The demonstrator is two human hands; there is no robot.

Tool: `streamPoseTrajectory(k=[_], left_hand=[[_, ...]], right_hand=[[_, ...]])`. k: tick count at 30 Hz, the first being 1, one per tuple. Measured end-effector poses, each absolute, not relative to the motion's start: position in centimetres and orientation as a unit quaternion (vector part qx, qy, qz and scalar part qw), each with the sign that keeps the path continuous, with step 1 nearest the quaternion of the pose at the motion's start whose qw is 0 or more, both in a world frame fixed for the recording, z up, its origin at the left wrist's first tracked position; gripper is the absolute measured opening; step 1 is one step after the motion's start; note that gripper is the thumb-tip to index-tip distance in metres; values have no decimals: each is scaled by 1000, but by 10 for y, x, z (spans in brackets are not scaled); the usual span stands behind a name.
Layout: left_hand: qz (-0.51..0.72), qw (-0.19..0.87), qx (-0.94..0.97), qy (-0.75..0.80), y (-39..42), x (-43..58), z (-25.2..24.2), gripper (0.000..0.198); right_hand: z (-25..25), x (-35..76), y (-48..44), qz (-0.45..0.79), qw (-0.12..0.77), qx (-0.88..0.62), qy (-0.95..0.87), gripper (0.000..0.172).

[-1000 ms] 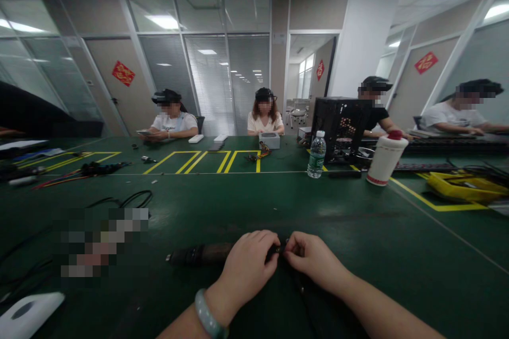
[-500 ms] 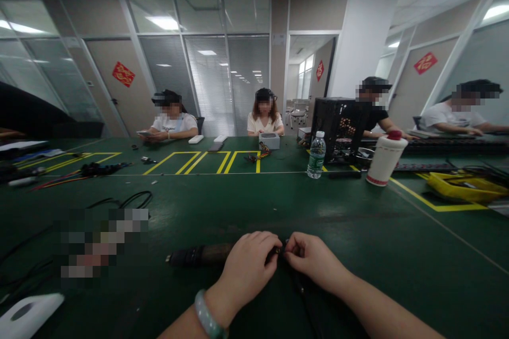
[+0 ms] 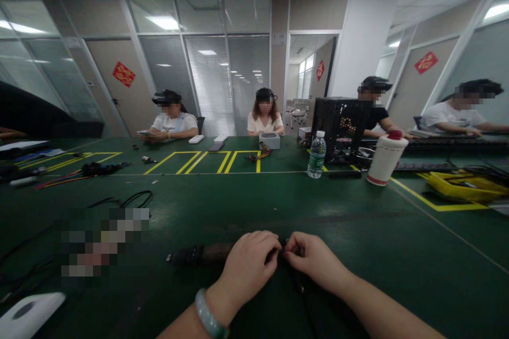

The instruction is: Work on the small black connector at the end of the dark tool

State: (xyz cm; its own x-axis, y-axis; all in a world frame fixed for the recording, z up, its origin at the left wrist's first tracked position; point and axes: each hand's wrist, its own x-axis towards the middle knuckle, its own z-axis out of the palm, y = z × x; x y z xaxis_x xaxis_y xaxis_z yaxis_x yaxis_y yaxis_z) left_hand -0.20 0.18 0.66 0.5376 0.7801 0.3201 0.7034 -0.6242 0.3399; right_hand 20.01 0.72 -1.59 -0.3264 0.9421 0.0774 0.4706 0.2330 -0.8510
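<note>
The left hand (image 3: pixel 248 267) and right hand (image 3: pixel 314 257) met near the front edge of the green worktop (image 3: pixel 254 206), each grip pinched almost shut on the narrow end of a dark cylindrical handle (image 3: pixel 199 255), the fingers hiding the exact contact. The handle lay roughly crosswise, extending leftward past the nearer left hand, and a black cable (image 3: pixel 306 296) trailed toward the person.

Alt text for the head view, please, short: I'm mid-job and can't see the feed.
The left hand and right hand meet at the end of a dark cylindrical part on a green workbench. Co-workers sit farther along the bench.
</note>
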Motion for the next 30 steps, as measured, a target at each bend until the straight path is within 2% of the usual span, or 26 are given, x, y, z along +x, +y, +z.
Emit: streamPoseTrajectory(k=[11, 23, 30], left_hand=[[219, 97, 861, 449, 3, -2, 5, 11], [226, 95, 866, 436, 1, -2, 8, 20], [218, 90, 869, 435, 2, -2, 8, 14]], right_hand=[[-14, 201, 6, 385, 308, -487, -721, 3], [-15, 200, 7, 383, 313, -486, -721, 3], [-14, 199, 6, 380, 316, -489, -719, 3]])
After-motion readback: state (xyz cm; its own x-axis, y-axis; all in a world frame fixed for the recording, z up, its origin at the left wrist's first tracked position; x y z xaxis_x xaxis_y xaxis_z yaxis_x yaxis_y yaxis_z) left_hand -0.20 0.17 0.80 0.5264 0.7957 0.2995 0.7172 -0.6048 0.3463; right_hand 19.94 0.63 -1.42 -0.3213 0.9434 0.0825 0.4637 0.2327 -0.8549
